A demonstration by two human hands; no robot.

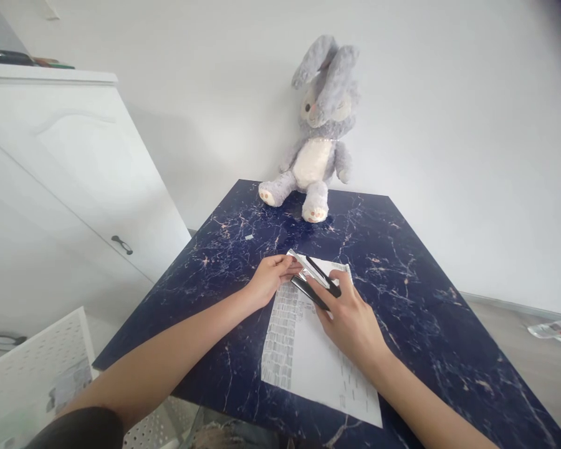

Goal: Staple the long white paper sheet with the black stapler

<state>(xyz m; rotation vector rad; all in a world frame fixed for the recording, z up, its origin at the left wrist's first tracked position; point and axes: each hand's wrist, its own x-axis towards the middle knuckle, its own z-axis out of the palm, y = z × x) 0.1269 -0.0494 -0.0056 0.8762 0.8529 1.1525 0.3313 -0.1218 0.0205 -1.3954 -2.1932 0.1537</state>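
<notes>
A black stapler (315, 300) is spread apart above the table, with its silver metal rail (314, 269) showing between the black arms. My right hand (355, 318) grips it from the right, thumb below and fingers over the hinge end. At the front end, my left hand (268, 279) pinches the metal rail between thumb and fingers. Whether a small piece such as a staple strip is between those fingertips, I cannot make out. Beneath both hands lies a printed sheet of paper (311, 355), with a block pattern down its left side.
A grey plush rabbit (313, 165) sits at the back of the dark blue marbled table (430, 324), against the wall. A small pale scrap (249, 237) lies left of centre. White cabinet (75, 174) and perforated white basket (32, 374) stand left. Clear plastic packaging (554, 329) is on the floor.
</notes>
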